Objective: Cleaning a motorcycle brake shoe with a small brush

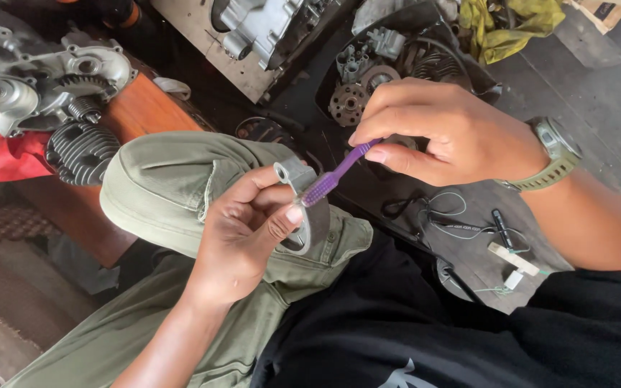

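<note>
Left hand point(242, 233) clamps grey metal part point(303, 201); right hand point(440, 129) pinches purple toothbrush point(336, 176) against its edge.

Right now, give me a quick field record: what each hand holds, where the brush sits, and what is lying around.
left hand: grips a curved grey metal part above the knee
right hand: pinches a purple toothbrush by its handle
contact: brush head lies against the metal part
wrist: olive watch on the right arm
around: finned cylinder and engine casing at left, yellow rag top right
</note>
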